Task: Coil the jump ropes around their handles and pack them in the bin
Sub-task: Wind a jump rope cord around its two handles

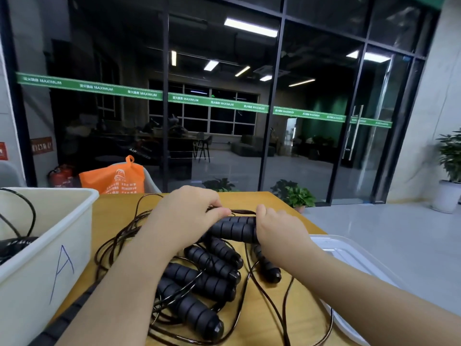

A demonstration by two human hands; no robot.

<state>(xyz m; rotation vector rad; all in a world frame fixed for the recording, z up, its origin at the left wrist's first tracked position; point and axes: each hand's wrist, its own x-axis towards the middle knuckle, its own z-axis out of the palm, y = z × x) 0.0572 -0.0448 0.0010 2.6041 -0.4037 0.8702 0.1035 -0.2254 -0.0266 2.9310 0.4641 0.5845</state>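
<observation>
While the right hand (277, 231) grips the two black handles (232, 229) lying sideways, the left hand (189, 211) pinches the thin rope (239, 211) just above them.

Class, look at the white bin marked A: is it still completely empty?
No. The white bin at the left already holds a black handle and some cord.
</observation>
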